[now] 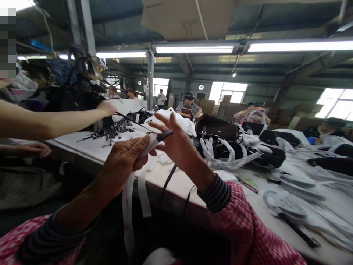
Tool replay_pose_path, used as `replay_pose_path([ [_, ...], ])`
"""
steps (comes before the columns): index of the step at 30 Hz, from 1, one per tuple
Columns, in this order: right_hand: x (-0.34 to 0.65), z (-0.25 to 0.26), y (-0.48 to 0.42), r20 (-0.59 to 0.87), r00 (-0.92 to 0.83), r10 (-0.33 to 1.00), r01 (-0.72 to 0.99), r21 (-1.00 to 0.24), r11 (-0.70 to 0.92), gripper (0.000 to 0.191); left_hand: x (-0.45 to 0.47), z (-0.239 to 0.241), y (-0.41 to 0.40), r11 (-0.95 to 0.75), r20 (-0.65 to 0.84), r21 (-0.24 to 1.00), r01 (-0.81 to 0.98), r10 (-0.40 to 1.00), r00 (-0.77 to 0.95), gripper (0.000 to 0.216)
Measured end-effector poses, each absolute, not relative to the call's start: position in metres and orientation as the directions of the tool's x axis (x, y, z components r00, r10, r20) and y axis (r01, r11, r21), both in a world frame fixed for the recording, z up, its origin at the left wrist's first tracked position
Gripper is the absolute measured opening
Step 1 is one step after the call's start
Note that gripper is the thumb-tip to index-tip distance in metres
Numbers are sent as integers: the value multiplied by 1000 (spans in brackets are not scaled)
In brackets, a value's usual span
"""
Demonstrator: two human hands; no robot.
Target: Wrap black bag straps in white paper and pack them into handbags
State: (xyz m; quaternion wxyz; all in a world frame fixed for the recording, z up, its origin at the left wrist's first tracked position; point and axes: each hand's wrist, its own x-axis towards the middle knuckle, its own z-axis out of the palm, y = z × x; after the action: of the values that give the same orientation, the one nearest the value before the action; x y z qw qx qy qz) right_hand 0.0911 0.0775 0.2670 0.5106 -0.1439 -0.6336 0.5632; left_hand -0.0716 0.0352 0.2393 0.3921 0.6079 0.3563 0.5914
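My left hand (127,156) is closed round the part of a black strap that is wrapped in white paper (147,146), and white paper strips (129,206) hang down from it. My right hand (172,141) holds the bare black strap (164,135) between thumb and palm, with the fingers spread upward. The rest of the strap (167,180) dangles below the table edge. Both hands are raised over the near edge of the white table (82,141).
Dark handbags (216,128) wrapped in white paper lie in a heap on the table behind my hands. A pile of black straps (116,129) lies at the left, and another person's bare arm (52,121) reaches across to it. Wrapped straps (286,206) cover the right side. Other workers sit beyond.
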Motion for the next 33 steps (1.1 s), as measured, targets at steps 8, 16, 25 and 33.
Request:
replay_pose_path([
  [8,87,276,81,476,-624,619,-238,-871,429,43,-71,251,41,-491,481,869,49,866,138,47],
  [16,112,258,105,358,-503,787,-508,-859,65,47,-98,234,47,-433,433,895,107,901,29,48],
  [25,67,303,90,354,-773,526,-240,-931,274,43,-88,286,46,-575,556,817,43,806,202,45],
  [33,111,294,110,402,-523,752,-371,-901,224,48,-112,286,48,-552,546,825,123,834,74,44],
])
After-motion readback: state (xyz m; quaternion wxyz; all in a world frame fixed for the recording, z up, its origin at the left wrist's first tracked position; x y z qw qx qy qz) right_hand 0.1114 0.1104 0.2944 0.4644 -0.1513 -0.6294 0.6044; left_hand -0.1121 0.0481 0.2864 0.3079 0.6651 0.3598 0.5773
